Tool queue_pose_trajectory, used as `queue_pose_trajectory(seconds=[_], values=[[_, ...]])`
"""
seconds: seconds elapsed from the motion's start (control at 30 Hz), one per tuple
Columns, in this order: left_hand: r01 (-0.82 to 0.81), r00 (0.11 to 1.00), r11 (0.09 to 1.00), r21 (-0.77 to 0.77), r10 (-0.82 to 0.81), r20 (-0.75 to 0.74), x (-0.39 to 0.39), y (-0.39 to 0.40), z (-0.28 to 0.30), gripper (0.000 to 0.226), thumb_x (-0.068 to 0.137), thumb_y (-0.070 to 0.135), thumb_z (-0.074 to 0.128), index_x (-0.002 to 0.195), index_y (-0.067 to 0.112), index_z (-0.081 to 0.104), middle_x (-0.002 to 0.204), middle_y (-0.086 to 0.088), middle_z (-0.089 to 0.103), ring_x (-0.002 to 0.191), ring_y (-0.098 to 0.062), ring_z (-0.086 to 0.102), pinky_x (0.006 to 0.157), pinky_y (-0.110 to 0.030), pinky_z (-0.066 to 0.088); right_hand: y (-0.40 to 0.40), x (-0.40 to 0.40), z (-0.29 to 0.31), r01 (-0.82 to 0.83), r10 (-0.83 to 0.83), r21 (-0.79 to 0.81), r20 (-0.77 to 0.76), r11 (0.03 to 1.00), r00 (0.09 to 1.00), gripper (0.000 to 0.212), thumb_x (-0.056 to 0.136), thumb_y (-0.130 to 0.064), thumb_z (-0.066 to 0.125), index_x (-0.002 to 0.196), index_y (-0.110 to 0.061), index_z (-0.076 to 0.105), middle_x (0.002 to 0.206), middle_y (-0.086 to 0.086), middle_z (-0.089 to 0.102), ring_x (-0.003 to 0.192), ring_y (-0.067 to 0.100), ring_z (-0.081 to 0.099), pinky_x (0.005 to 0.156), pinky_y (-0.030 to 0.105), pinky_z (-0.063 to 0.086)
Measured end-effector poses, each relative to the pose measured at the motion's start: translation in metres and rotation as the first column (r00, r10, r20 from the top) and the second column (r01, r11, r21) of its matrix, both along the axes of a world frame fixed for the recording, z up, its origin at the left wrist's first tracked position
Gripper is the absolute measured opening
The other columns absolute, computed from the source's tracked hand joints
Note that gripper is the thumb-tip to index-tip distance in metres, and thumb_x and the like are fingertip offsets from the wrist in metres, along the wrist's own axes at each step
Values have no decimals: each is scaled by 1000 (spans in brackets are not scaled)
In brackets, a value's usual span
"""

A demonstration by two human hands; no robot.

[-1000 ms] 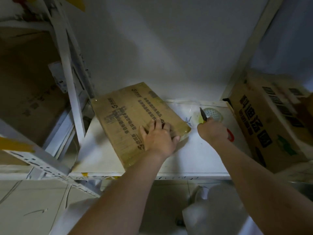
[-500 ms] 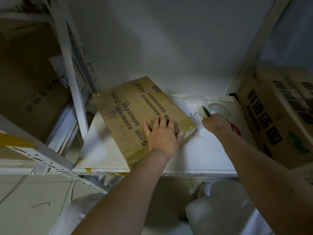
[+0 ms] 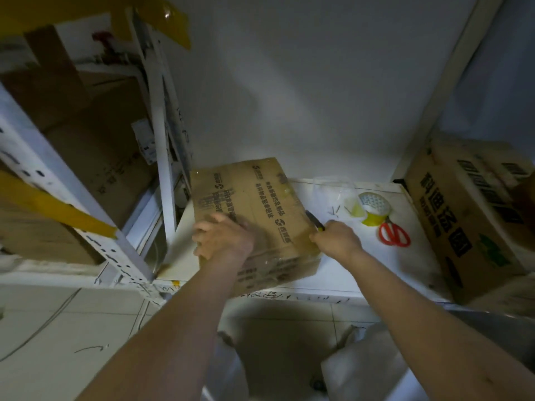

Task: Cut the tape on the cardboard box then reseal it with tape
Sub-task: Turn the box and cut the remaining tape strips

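The brown printed cardboard box has been swung round at the white shelf's front-left corner. The left hand presses it flat, fingers spread; the right hand, gripping a yellow-handled utility knife, has reached the box's right edge, probably starting the cut.

Single head-worn wide-angle view, steeply downward and forward, close over a white shelf.

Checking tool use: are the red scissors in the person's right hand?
No. The scissors lie on the shelf beside the tape roll; the right hand grips a knife.
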State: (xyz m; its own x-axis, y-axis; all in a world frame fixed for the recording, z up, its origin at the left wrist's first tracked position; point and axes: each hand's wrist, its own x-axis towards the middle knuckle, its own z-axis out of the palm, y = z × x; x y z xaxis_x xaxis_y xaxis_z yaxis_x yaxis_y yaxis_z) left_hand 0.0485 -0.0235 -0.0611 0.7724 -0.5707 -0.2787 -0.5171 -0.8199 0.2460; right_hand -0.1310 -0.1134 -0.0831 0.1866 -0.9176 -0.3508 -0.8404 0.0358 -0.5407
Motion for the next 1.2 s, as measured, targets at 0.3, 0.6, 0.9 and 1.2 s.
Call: queue_pose_trajectory(seconds=[0.3,0.6,0.9,1.2], values=[[380,921,925,26,-375,-109,34,24,-1,66,92,62,26,147,26,32,160,-8,17,147,-31,12,116,-56,15,121,36,-2,-209,76,324,378,923,923,18,81,-25,62,95,-15,66,94,4,70,82,15,64,65,23,48],[-406,914,896,-179,403,-54,13,59,10,87,90,43,53,152,10,2,159,-20,-4,147,-35,-1,116,-57,13,57,39,8,243,-226,-11,328,970,917,23,86,-29,55,103,-13,57,93,5,63,82,26,59,71,32,45],[-867,468,463,-184,629,-620,6,27,-8,108,79,24,73,148,-5,-4,157,-24,4,146,-35,7,120,-45,9,-43,54,15,-22,34,-211,54,977,998,51,87,-20,53,137,-13,43,141,11,41,124,34,48,100,38,39],[-860,491,477,-179,679,-546,13,10,-12,114,77,31,74,147,-7,-9,153,-25,11,141,-36,16,117,-46,16,-90,61,0,-197,196,-14,156,980,968,52,84,-26,63,131,-11,45,129,11,49,113,30,52,87,41,51]])
